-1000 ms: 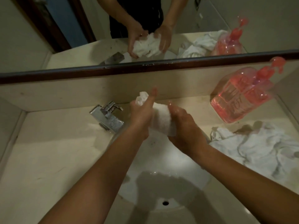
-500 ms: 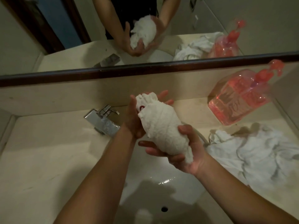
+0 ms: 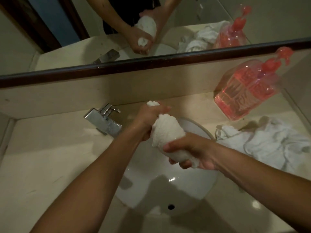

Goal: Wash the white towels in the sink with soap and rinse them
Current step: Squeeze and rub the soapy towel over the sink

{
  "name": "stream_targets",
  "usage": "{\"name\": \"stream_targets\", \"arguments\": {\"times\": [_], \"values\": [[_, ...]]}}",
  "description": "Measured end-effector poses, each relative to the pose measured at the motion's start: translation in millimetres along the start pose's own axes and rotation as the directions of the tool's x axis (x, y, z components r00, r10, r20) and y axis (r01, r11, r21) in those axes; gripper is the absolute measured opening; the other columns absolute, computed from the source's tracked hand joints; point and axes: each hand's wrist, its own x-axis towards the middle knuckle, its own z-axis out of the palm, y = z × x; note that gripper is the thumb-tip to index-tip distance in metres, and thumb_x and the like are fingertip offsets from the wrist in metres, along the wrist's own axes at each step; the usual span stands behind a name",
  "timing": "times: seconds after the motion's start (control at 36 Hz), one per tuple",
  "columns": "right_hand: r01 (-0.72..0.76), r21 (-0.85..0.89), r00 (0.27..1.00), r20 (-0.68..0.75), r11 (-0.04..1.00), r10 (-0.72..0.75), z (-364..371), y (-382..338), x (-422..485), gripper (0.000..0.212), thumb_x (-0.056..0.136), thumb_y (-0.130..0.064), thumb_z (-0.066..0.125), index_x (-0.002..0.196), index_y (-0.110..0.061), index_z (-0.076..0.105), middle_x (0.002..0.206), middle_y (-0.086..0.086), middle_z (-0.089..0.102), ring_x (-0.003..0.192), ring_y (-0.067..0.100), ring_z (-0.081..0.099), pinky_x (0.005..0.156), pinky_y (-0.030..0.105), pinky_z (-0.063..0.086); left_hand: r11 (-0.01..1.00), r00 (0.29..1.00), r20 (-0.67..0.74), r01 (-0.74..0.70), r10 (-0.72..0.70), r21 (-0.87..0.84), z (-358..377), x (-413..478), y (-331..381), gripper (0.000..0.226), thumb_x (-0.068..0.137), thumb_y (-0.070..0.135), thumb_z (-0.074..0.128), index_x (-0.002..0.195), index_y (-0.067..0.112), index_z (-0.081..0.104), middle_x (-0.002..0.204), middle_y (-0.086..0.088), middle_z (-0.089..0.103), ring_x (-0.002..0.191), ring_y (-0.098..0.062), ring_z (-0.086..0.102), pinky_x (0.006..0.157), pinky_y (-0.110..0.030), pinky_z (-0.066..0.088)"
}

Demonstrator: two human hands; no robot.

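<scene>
Both hands were up over the sink (image 3: pixel 198 187), clamped on one rolled white towel (image 3: pixel 166 132). Left hand (image 3: pixel 148 118) had the far end: grip curled tight around it, with a small tuft of cloth poking out past the fist toward the backsplash. Right hand (image 3: pixel 190 152) had the near end: fingers wrapped under and around it, thumb on top. The towel ran diagonally between the two fists, bunched thick in the middle, held in the air above the basin and not touching it.

Sink basin was white, with wet glints on the surface and the drain hole (image 3: pixel 171 207) visible near the front. Chrome faucet (image 3: pixel 102 121) sat on the counter (image 3: pixel 42 165) left of the hands; I couldn't tell whether water was running.

A pile of other white towels (image 3: pixel 272 142) lay crumpled on the counter right of the sink, just beside the rim. Pink soap dispenser (image 3: pixel 247 91) stood behind that pile, against the backsplash, partly filled with pink liquid.

Mirror (image 3: pixel 168 22) above the backsplash showed the same two-handed hold on the towel, plus the pile and the dispenser.
</scene>
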Motion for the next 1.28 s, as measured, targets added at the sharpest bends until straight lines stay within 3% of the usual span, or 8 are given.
{"name": "stream_targets", "arguments": {"times": [0.19,0.33,0.61,0.78,0.86,1.03,1.17,1.28], "values": [[-0.031,-0.129,0.961,-0.277,0.991,-0.006,3.0,24.3,20.3,0.033,0.086,-0.013,0.083,0.113,-0.005,0.065,0.08,0.012,0.064,0.055,0.019,0.057,0.038,0.021,0.031,0.968,0.978,-0.197,-0.019,0.07,0.249,9.2,9.6,-30.5,0.023,0.072,0.015,0.081,0.056,0.025,0.067,0.063,0.006,0.064,0.069,-0.022,0.063,0.066,-0.039,0.051],[-0.002,-0.206,0.909,-0.409,0.979,-0.084,0.7,38.8,31.0,0.033,0.082,-0.019,0.084,0.107,-0.003,0.068,0.07,0.014,0.065,0.055,0.026,0.052,0.041,0.023,0.029,0.913,0.939,-0.278,-0.078,0.202,0.401,18.1,6.6,-38.6,0.009,0.087,0.014,0.075,0.082,0.012,0.068,0.083,-0.007,0.072,0.083,-0.029,0.07,0.077,-0.044,0.059],[0.084,-0.415,0.907,-0.344,0.906,-0.242,-6.9,25.2,21.9,0.045,0.076,-0.026,0.088,0.113,-0.012,0.066,0.078,0.012,0.072,0.052,0.026,0.058,0.039,0.027,0.037,0.916,0.88,-0.32,-0.252,0.351,0.312,14.4,0.9,-29.7,0.024,0.087,0.022,0.086,0.083,0.025,0.062,0.077,0.006,0.068,0.069,-0.01,0.064,0.073,-0.037,0.057],[0.126,-0.923,0.699,-0.178,0.364,-0.693,-19.3,14.5,18.6,0.133,0.064,-0.046,0.097,0.166,-0.025,0.013,0.162,0.005,0.034,0.144,0.023,0.042,0.107,0.04,0.05,0.981,0.868,-0.476,-0.188,0.142,-0.049,25.2,-12.9,-7.8,0.058,0.084,0.039,0.089,0.124,0.021,0.051,0.104,0.005,0.064,0.088,-0.007,0.064,0.087,-0.035,0.055],[-0.016,-0.999,0.626,-0.049,0.051,-0.778,-20.4,22.8,28.1,0.143,0.061,-0.049,0.099,0.163,-0.028,0.001,0.163,0.018,0.03,0.137,0.044,0.049,0.093,0.056,0.059,0.976,0.874,-0.486,-0.115,0.011,-0.185,33.3,-17.8,4.9,0.068,0.086,0.045,0.086,0.13,0.022,0.039,0.107,0.006,0.057,0.088,-0.004,0.056,0.087,-0.034,0.048],[0.081,-0.996,0.367,0.054,-0.026,-0.929,-23.0,32.1,46.1,0.124,0.059,-0.008,0.093,0.158,-0.02,0.021,0.148,0.023,0.039,0.106,0.05,0.063,0.064,0.05,0.063,0.982,0.879,-0.477,-0.105,0.017,-0.157,34.1,-24.8,11.6,0.08,0.086,0.052,0.082,0.142,0.017,0.037,0.125,-0.002,0.056,0.085,-0.003,0.053,0.064,-0.022,0.041],[0.412,-0.84,0.519,-0.103,0.354,-0.849,-22.0,25.6,40.5,0.082,0.054,-0.019,0.085,0.127,-0.032,0.05,0.117,-0.004,0.061,0.103,0.019,0.061,0.075,0.031,0.05,0.99,0.955,-0.28,-0.122,0.097,-0.071,13.8,-34.7,15.4,0.118,0.047,0.084,0.088,0.138,0.014,0.058,0.125,-0.011,0.072,0.107,-0.027,0.073,0.092,-0.046,0.061],[0.577,-0.186,0.78,-0.165,0.795,-0.604,-12.8,13.7,17.6,0.06,0.062,-0.008,0.079,0.118,-0.02,0.06,0.092,0.002,0.074,0.079,0.018,0.073,0.058,0.032,0.057,0.939,0.913,-0.252,-0.341,0.322,-0.035,-12.7,-35.8,-0.9,0.084,0.07,0.077,0.074,0.125,0.014,0.069,0.106,0.0,0.076,0.09,-0.015,0.072,0.075,-0.032,0.056]]}}
